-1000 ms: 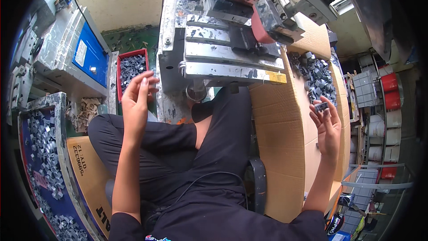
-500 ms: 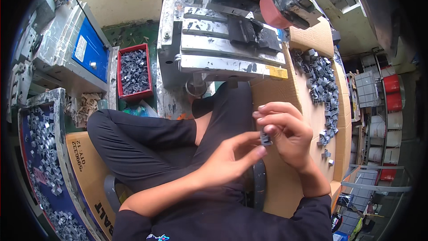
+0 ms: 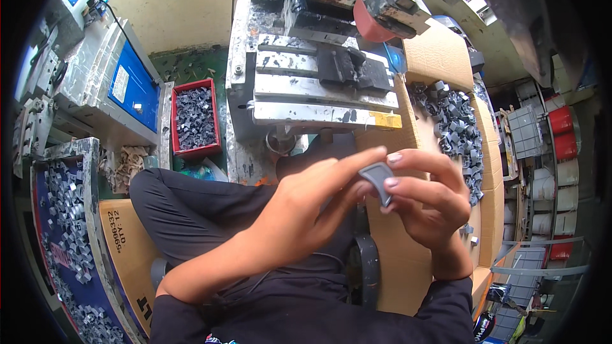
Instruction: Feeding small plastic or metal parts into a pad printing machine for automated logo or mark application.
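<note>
Between my two hands is a small grey moulded part point(image 3: 380, 181) with a curved face and a raised rim. My left hand point(image 3: 309, 200) pinches its left side, the forefinger along the top and the thumb partly hidden behind it. From the other side, my right hand point(image 3: 430, 194) grips the part with thumb and fingertips. Both hands are above my lap, close to the cardboard box point(image 3: 398, 261) on the right. Many similar grey parts point(image 3: 456, 121) lie heaped inside that box.
Ahead stands a machine with a slotted metal table point(image 3: 319, 86) and a black block point(image 3: 350, 69) on it. A red bin point(image 3: 215, 118) of grey parts sits on the floor. More parts fill a blue tray point(image 3: 57, 251) at left, beside another carton point(image 3: 127, 236).
Both hands have come up and the grey part is turned, its curved face now showing. My left fingers, looser before, now close on it. The whole view has shifted slightly.
</note>
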The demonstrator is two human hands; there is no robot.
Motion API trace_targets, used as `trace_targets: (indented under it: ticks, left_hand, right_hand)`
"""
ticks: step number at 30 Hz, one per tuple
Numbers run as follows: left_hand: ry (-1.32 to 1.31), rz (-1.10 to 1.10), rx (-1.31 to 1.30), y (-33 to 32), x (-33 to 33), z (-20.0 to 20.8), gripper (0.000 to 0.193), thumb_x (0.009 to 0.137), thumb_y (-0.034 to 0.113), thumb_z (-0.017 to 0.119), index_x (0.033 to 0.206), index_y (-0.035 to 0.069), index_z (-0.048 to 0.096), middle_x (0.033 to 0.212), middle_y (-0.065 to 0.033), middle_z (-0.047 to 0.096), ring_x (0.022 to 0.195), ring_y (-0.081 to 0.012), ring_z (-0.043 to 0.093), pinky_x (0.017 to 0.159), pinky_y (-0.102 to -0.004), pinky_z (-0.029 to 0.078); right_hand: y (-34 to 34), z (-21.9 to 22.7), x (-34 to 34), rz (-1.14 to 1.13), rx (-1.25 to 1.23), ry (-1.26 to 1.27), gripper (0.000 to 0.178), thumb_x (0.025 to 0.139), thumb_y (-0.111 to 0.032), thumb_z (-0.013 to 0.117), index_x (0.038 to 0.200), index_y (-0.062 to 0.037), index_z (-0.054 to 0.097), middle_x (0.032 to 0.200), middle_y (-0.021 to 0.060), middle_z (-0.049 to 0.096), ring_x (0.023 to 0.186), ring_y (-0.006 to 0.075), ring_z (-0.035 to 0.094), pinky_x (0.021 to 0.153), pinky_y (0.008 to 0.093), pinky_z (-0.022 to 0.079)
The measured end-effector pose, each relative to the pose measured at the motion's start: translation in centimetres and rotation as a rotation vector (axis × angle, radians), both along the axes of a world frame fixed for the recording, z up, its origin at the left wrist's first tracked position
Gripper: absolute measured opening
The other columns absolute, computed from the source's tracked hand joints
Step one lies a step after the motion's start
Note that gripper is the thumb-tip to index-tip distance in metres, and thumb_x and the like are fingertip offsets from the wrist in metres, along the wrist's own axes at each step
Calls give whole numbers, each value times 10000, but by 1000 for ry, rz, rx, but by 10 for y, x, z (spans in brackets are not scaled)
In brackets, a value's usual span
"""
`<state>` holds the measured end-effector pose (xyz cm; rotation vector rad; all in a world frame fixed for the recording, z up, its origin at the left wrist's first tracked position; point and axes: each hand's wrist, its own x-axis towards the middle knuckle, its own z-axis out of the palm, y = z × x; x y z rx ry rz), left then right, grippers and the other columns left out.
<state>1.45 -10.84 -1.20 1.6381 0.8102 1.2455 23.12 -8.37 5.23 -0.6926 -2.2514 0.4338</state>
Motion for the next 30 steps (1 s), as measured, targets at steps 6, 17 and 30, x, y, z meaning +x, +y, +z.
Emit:
trace_targets:
  ticks: [6,17,30]
  left_hand:
    - [152,229,310,52,-2,30,467,954,38,702,1416,52,633,996,-143,705,833,-259,663,750,-358,539]
    - [465,523,377,107,-8,6,435,992,224,655,1336,-43,649,1335,-204,671,1300,-376,573,1115,-454,431]
    - [440,532,366,107,-11,3,413,978,205,642,1312,-37,661,1317,-194,679,1296,-360,574,1122,-451,427]
  right_hand:
    - [30,4,-14,-140,-10,216,348,791,160,798,1097,-2,767,1133,194,730,989,252,740,794,323,650]
    - [103,-17,-33,-308,-29,101,168,901,52,766,1067,32,782,1028,123,773,907,159,756,812,277,608]
    - [97,-10,-43,-356,119,-92,182,894,1,786,1075,15,785,997,153,774,846,198,762,770,305,598]
